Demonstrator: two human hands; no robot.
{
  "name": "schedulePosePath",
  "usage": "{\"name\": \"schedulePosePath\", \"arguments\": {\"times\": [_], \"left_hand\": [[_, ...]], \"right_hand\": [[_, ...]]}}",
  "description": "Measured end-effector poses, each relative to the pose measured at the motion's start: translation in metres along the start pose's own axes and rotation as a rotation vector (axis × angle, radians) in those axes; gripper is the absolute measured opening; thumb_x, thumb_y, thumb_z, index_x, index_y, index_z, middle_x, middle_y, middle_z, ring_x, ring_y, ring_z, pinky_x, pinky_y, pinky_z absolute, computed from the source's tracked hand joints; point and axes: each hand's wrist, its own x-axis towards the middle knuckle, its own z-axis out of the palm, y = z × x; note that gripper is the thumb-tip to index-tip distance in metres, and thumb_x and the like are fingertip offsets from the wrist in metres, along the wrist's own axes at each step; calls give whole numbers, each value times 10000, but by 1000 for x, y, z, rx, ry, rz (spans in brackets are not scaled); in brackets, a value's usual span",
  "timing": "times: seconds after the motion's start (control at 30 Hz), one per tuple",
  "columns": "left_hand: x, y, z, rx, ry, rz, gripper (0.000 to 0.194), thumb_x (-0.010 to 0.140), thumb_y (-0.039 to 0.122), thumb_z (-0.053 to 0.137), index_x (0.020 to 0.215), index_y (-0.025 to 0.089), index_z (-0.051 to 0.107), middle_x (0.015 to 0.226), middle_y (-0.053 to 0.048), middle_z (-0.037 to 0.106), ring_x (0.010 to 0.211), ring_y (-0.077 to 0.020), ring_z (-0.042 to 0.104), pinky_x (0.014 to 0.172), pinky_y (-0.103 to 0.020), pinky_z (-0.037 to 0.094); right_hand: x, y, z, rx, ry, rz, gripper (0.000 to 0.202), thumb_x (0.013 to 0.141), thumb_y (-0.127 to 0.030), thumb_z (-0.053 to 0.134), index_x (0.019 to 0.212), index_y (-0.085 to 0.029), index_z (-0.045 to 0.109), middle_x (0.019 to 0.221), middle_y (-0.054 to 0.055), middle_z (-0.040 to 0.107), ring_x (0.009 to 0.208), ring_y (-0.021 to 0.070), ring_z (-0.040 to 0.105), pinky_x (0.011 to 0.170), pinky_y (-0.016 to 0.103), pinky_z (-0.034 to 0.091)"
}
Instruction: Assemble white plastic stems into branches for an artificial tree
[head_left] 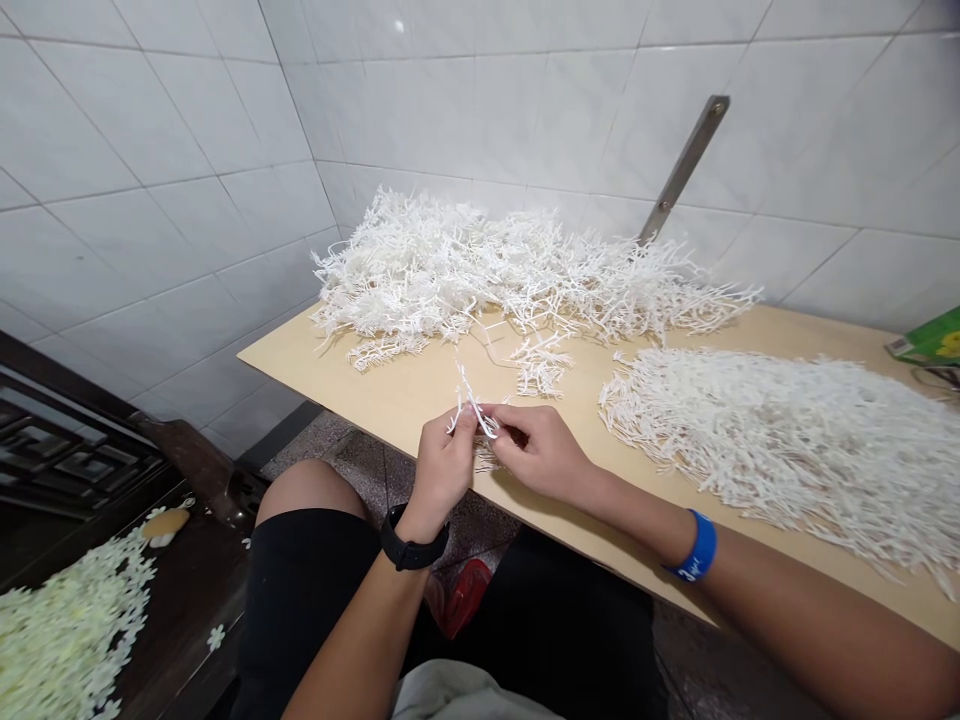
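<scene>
Above the front edge of the wooden table, my left hand [444, 462] pinches a thin white branched plastic stem [471, 392] between thumb and fingers. My right hand [541, 452] is closed beside it, its fingertips pinching the lower right end of that same stem. Some white stem pieces [486, 456] show just below and between the two hands. Beyond them on the table lies a small cluster of white stems [541, 366]. A large tangled heap of white branched stems [480, 265] fills the back of the table.
A flatter pile of loose white stems [787, 430] spreads over the right side of the tabletop [300, 345]. A metal bracket [686, 165] leans at the wall. A green package [934, 340] lies far right. Pale yellow-green plastic flowers [67, 630] cover a dark wooden surface at lower left.
</scene>
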Motion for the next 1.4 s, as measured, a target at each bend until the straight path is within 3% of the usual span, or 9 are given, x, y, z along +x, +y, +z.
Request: {"name": "schedulePosePath", "arguments": {"times": [0.17, 0.3, 0.4, 0.57, 0.73, 0.97, 1.1, 1.23, 1.4], "left_hand": [[4, 0, -1, -208, 106, -76, 463, 960, 500, 477, 931, 116, 733, 935, -128, 772, 871, -233, 733, 854, -359, 546], [4, 4, 1, -193, 12, -22, 420, 974, 468, 477, 1147, 176, 724, 1264, -105, 696, 1147, -227, 649, 1024, -350, 466], [3, 5, 1, -221, 3, -16, 423, 976, 467, 479, 1222, 196, 692, 1353, -91, 644, 1213, -226, 608, 1063, -356, 440], [1, 6, 1, -159, -50, -16, 461, 977, 497, 468, 1250, 192, 680, 1367, -91, 633, 1235, -246, 589, 1031, -347, 471], [-1, 10, 1, -102, -166, -5, 485, 969, 503, 481, 1290, 182, 655, 1369, -100, 630, 1233, -262, 598, 1038, -351, 464], [1, 5, 1, -138, -36, 41, 396, 924, 514, 561, 913, 151, 718, 957, -106, 768, 1018, -251, 707, 968, -378, 510], [7, -1, -2, -366, 178, -43, 373, 921, 524, 558, 786, 180, 603, 478, 51, 559, 730, -193, 737, 953, -386, 513], [7, -6, -3, -334, 152, -34, 382, 913, 515, 579, 959, 146, 668, 753, -47, 729, 845, -188, 725, 905, -339, 523], [6, -4, -3, -225, 155, -5, 374, 912, 474, 581, 1003, 140, 725, 1069, -124, 738, 1000, -215, 692, 936, -337, 511]], "right_hand": [[-4, 5, -3, -84, 46, -65, 245, 774, -137, 468, 562, -206, 367, 510, -42, 384, 478, 102, 351, 515, 259, 270], [-1, 17, -9, -330, 23, -66, 151, 851, -128, 460, 807, -177, 596, 795, 54, 633, 747, 192, 561, 697, 321, 405], [1, 21, -12, -358, 6, -110, 284, 834, -64, 463, 1015, -174, 653, 1050, 97, 678, 1002, 251, 584, 886, 400, 417], [0, 10, -6, -70, -68, -89, 189, 884, -260, 628, 1049, -172, 656, 1009, 64, 687, 879, 190, 605, 818, 331, 463], [1, 9, 3, -1, -45, -128, 143, 931, -208, 532, 857, -168, 648, 856, 45, 642, 791, 162, 573, 729, 286, 437], [-4, 6, 3, -38, 2, -122, 211, 869, -140, 502, 664, -182, 525, 769, 43, 603, 772, 175, 559, 709, 299, 430], [-8, 3, 4, -34, -28, -302, 192, 874, -108, 464, 713, -190, 529, 733, 40, 577, 791, 191, 535, 748, 325, 458], [-6, 14, 1, -205, 41, -324, 180, 897, -90, 459, 947, -164, 615, 1002, 105, 641, 984, 237, 546, 890, 413, 458], [-6, 25, -3, -248, 101, -264, 368, 854, -47, 444, 1163, -190, 585, 1169, 114, 621, 1119, 260, 540, 961, 470, 445]]}}
